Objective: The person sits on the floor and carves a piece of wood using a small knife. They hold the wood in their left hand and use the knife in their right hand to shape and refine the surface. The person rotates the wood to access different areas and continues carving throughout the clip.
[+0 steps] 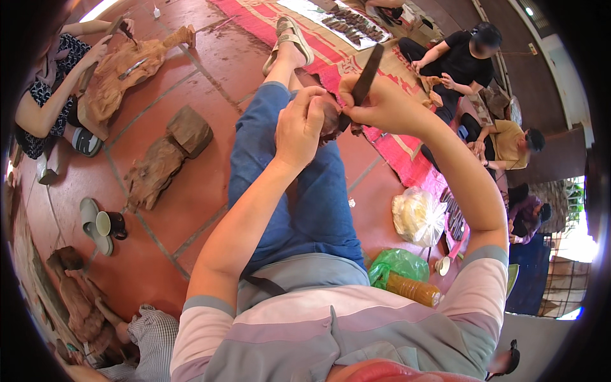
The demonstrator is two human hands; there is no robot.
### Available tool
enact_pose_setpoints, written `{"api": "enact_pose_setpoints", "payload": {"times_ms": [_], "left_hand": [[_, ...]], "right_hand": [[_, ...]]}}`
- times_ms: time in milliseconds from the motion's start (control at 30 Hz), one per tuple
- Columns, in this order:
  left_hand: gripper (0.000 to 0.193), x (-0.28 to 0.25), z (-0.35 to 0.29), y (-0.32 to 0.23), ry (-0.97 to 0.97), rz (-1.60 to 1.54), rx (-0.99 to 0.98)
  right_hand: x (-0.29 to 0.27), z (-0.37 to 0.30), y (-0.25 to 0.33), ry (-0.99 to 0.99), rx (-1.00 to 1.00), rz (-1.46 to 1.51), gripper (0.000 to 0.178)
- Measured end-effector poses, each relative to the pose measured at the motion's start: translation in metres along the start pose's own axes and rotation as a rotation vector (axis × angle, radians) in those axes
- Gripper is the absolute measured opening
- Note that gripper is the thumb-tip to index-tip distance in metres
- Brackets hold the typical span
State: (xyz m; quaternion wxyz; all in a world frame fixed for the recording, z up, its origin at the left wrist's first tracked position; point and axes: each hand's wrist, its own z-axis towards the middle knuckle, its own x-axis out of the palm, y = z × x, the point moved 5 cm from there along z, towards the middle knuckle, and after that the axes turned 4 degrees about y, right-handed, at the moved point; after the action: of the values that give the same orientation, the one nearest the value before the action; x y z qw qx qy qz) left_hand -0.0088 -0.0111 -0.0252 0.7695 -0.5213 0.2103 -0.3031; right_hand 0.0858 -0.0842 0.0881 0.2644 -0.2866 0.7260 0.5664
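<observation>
The left hand (298, 130) is curled over a reddish-brown wooden piece (331, 116), its fingers bent across the top and covering much of it. The right hand (388, 105) is closed around a dark flat tool (367, 75), whose broad end points up and away from the person; the other end reaches down beside the wood (whether it touches the surface, I cannot tell). The wooden piece sits between the 2 hands, in front of the knees of the blue shorts (289, 191).

On the red tiled floor (197, 229) to the left lie a squared wood block (189, 130) and, against it, a rough-hewn wood chunk (153, 172). Nearer, a cup (110, 224) stands beside a pair of grey-green slippers (95, 229). To the right are a clear plastic bag (417, 216) with something yellowish inside, a green plastic bag (402, 266) and, just beside that, a bottle (414, 290) with amber contents.

At upper left, a person in patterned clothing (54, 89) holds tools over a large carved wood piece (121, 79). At upper right, a person in black (468, 67) works on a paler piece of wood, with a person in a tan shirt (507, 143) nearby. Beyond the feet, many dark pieces (356, 27) lie in rows on a white sheet (302, 11) over a red patterned mat (254, 22).
</observation>
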Motion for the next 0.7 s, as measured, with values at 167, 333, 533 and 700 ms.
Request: {"api": "enact_pose_setpoints", "payload": {"times_ms": [167, 333, 533, 700], "left_hand": [[0.034, -0.002, 0.001, 0.002, -0.003, -0.018, -0.004], [0.034, 0.0, -0.001, -0.001, -0.007, -0.045, -0.006], [0.034, -0.001, 0.001, 0.0, -0.01, -0.027, 0.007], [0.036, -0.002, 0.002, 0.005, 0.0, -0.059, -0.008]], "right_hand": [[0.004, 0.01, 0.001, 0.024, 0.025, -0.065, 0.01], [-0.013, 0.009, 0.001, -0.072, 0.091, -0.226, 0.014], [0.003, 0.004, 0.001, 0.005, 0.132, 0.021, 0.01], [0.006, 0.011, -0.001, 0.0, 0.15, -0.052, 0.009]]}}
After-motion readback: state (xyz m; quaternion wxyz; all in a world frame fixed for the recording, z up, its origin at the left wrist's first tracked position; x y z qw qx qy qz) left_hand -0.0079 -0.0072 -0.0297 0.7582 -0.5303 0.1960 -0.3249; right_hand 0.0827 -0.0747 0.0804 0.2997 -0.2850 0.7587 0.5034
